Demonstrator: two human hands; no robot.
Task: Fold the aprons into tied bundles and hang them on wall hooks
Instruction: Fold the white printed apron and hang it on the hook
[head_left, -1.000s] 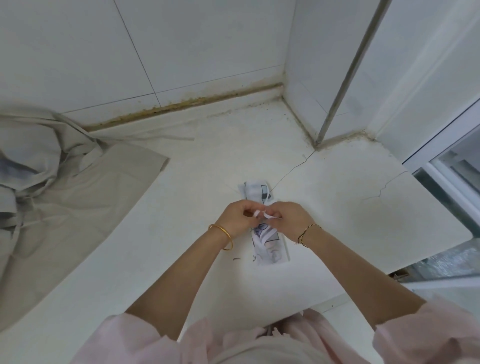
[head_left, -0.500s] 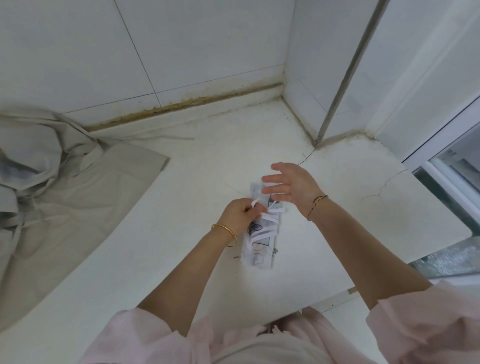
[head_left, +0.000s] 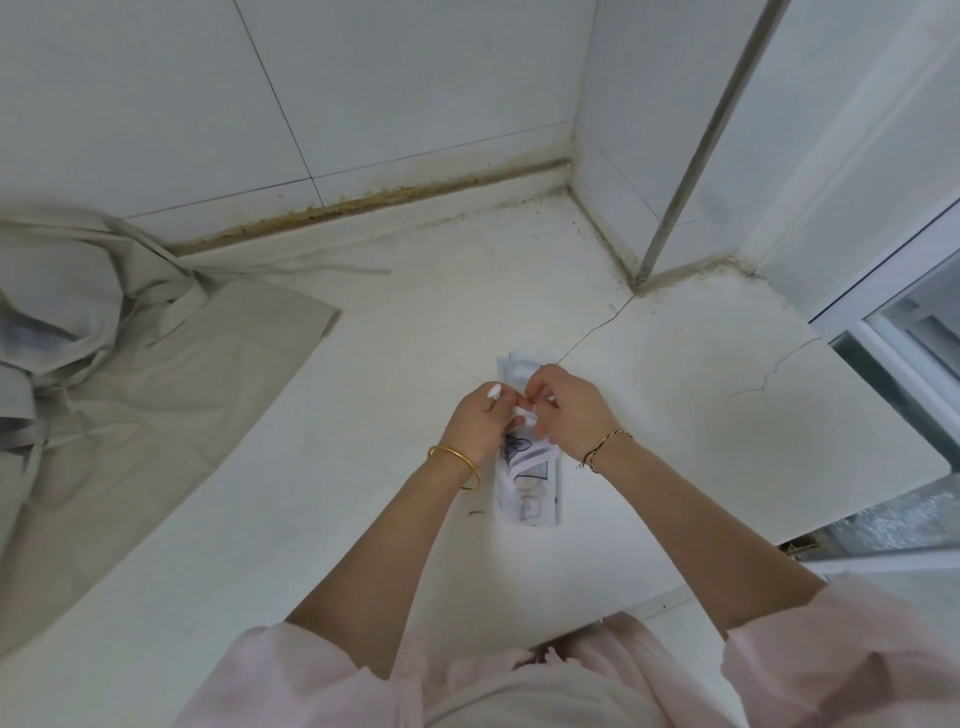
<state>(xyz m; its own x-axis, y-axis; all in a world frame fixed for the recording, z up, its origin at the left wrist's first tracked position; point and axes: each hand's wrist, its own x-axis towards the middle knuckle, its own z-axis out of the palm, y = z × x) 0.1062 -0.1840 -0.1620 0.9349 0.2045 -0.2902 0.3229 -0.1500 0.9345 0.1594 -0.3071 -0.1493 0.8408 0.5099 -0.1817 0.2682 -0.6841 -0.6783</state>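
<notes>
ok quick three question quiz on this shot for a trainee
1. True or false: the left hand and right hand both pinch the white strap above the folded bundle.
2. Where is the loose beige apron? A) spread on the counter, to the left of the hands B) hanging on a wall hook C) under the folded bundle
3. Fill in: the gold bangle sits on the ___ wrist.
Key: 1 true; 2 A; 3 left.
</notes>
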